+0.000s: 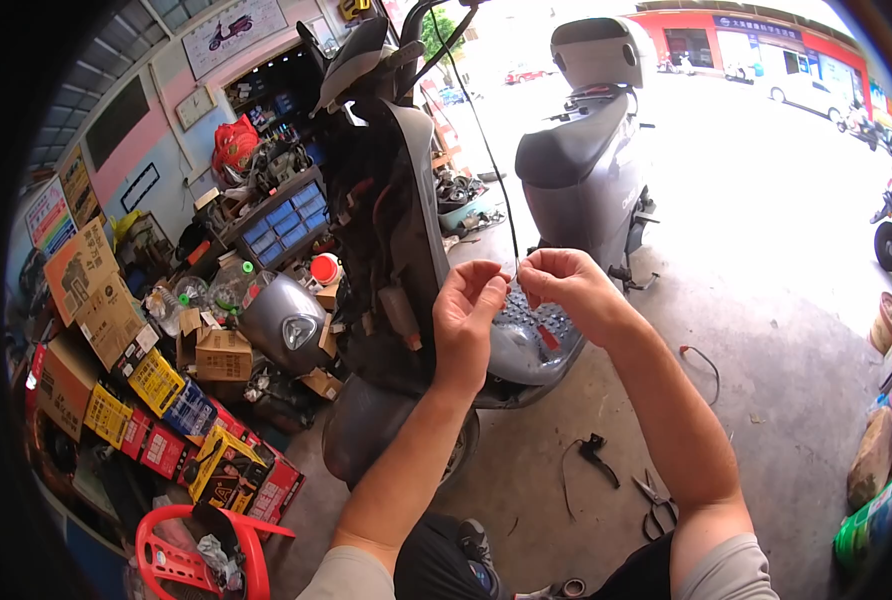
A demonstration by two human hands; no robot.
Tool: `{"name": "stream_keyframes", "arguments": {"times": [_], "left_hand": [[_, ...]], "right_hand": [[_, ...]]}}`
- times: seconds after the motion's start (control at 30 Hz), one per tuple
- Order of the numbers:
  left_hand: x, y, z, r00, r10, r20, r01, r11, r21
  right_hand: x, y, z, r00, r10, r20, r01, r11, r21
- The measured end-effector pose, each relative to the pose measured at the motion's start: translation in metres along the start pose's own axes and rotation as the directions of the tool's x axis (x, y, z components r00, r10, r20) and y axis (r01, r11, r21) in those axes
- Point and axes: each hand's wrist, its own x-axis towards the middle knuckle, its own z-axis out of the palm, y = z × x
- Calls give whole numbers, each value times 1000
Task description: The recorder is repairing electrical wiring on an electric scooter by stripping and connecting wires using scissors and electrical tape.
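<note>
In front of the stripped scooter (416, 180) my two hands are raised close together. A thin black cable (494, 160) hangs from the handlebar down to my fingertips. My left hand (471, 315) is closed in a pinch at the cable's lower end. Pinched at the same spot, my right hand (571, 290) meets it from the other side. The fingers hide the cable's tip. Below them, a small red object (548, 337) lies on the scooter's grey footboard (526, 355). The scooter's front panel is off, baring dark inner parts.
On the concrete floor lie scissors (656, 505), a black lever with a wire (596, 460) and a loose cable (706, 372). Another grey scooter (586, 160) stands beyond. Left are a removed grey panel (284, 320), stacked boxes (96, 300) and a red plastic chair (171, 562).
</note>
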Motion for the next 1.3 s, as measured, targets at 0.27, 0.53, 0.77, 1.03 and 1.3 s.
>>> {"name": "stream_keyframes", "arguments": {"times": [0.27,0.53,0.77,1.03,1.3], "left_hand": [[22,23,6,974,-167,155,133,970,205],[28,31,8,949,168,267,-301,735,608],[55,40,-2,629,442,640,-763,191,618],[-1,18,9,937,309,162,-339,696,633],[-5,-7,13,998,-26,57,10,963,269]], "right_hand": [[-6,-7,-2,999,-7,-45,2,993,-115],[-11,-15,-9,1000,2,-12,-2,998,-57],[-8,-18,-10,1000,17,-8,-18,991,-129],[-11,-15,-7,996,32,-85,-39,996,-79],[-7,-8,-3,996,-81,-33,80,997,-15]]}}
